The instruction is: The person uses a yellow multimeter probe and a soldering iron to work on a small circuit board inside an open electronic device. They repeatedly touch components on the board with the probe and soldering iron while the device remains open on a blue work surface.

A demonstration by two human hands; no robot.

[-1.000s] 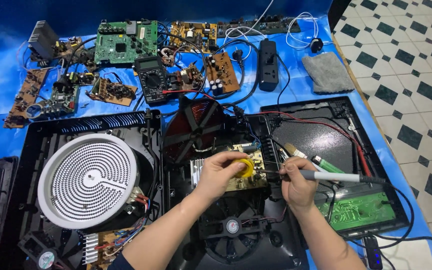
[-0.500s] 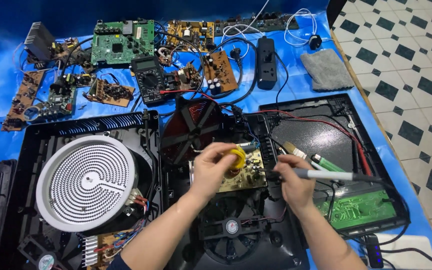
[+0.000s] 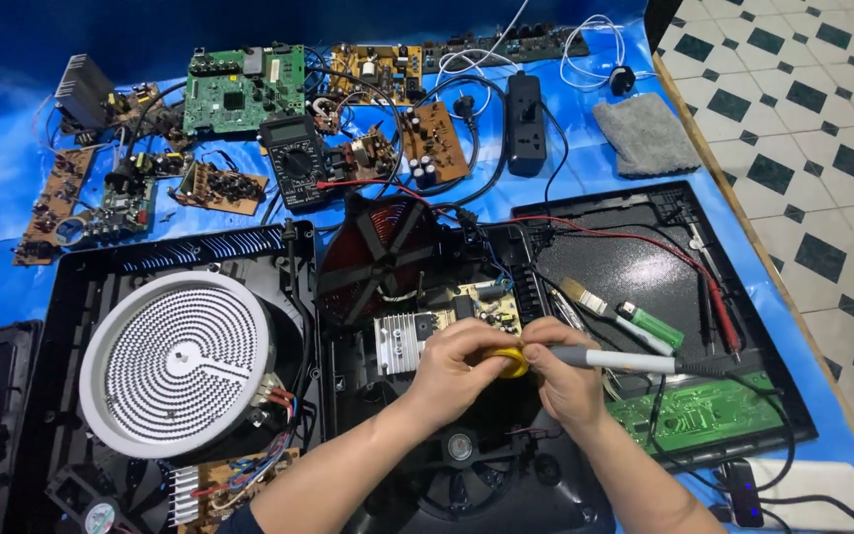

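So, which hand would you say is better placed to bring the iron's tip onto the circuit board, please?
Probably the right hand: it already grips the soldering iron, tip beside the yellow spool, just below the circuit board. The left hand is occupied pinching that spool.

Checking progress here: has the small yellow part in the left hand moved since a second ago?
Yes. The yellow part now sits lower, below the small circuit board edge, pinched by the left hand against the right hand.

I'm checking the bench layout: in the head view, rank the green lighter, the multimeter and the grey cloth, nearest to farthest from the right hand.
From the right hand:
1. Green lighter, just to its right.
2. Multimeter, up and left.
3. Grey cloth, far edge, right.
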